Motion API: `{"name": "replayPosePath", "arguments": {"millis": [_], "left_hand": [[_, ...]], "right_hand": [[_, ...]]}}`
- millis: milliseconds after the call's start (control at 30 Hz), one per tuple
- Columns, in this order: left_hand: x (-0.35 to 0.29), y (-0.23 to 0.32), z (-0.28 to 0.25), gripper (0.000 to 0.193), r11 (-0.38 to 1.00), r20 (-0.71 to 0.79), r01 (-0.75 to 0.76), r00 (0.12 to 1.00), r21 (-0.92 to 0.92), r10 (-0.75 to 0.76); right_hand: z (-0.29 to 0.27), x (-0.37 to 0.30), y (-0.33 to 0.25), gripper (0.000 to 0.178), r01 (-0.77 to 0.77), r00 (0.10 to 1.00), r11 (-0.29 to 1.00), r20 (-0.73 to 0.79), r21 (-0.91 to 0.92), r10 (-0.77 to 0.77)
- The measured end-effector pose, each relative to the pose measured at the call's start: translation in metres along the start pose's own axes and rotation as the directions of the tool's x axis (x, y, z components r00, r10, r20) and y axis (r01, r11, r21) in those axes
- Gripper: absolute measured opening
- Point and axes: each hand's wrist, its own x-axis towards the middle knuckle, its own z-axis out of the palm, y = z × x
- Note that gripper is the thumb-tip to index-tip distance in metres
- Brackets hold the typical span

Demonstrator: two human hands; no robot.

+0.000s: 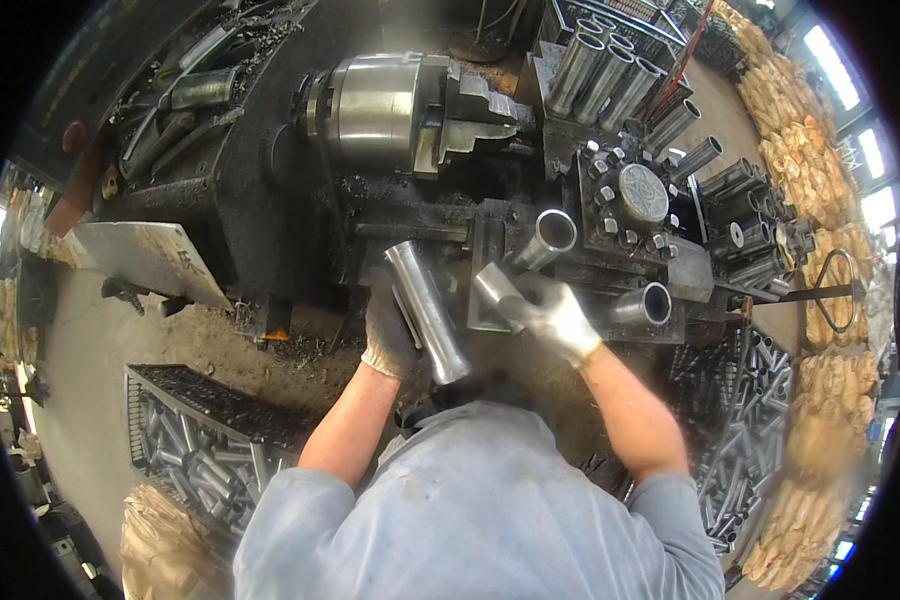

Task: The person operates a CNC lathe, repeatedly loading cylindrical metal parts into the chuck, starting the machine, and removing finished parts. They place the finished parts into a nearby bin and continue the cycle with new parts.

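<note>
Both my hands wear work gloves. My left hand (388, 335) is closed round a long, shiny metal tube (427, 310) with a flared lower end, held at a tilt in front of my chest. In my right hand (562, 322) is another metal tube (494, 284), gripped at its lower part; the glove hides that end. Just beyond the right hand, an open-ended tube (550, 240) leans up from the lathe. One more tube (642, 304) lies to its right, its open end showing. The lathe chuck (375, 110) with stepped jaws (478, 112) is ahead, apart from both hands.
A bolted tool post (642, 192) stands ahead right. Several upright tubes (602, 75) are behind it, with more stacked at right (745, 225). Crates of tubes flank me, one left (130, 420), one right (745, 440). A handled lever (820, 293) juts out near stacked sacks (792, 165).
</note>
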Motion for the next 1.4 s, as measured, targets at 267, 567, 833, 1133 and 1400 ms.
{"name": "replayPosePath", "arguments": {"millis": [267,567,833,1133,1400], "left_hand": [[0.007,-0.010,0.065,0.093,0.991,0.413,-0.090,0.902,-0.102,0.125],[0.112,-0.002,0.054,0.047,0.134,0.281,-0.353,0.882,0.926,0.379],[-0.011,-0.002,-0.088,0.040,0.849,-0.389,-0.077,0.864,0.523,0.318],[-0.079,0.053,-0.164,0.038,0.837,-0.746,-0.402,0.408,0.372,0.527],[-0.104,0.092,-0.178,0.043,0.910,-0.767,-0.414,0.594,-0.033,0.243]], "right_hand": [[0.029,-0.008,-0.077,0.089,-0.260,0.962,0.960,0.059,-0.103,0.267],[-0.130,0.025,-0.211,0.073,0.492,0.705,0.260,0.205,-0.831,-0.679],[-0.205,0.217,-0.163,0.066,0.298,0.949,0.065,0.288,-0.952,-0.125],[-0.165,0.241,-0.153,0.062,0.389,0.921,0.295,0.376,-0.873,-0.101],[-0.166,0.260,-0.148,0.084,0.292,0.893,0.615,0.440,-0.733,0.100]]}}
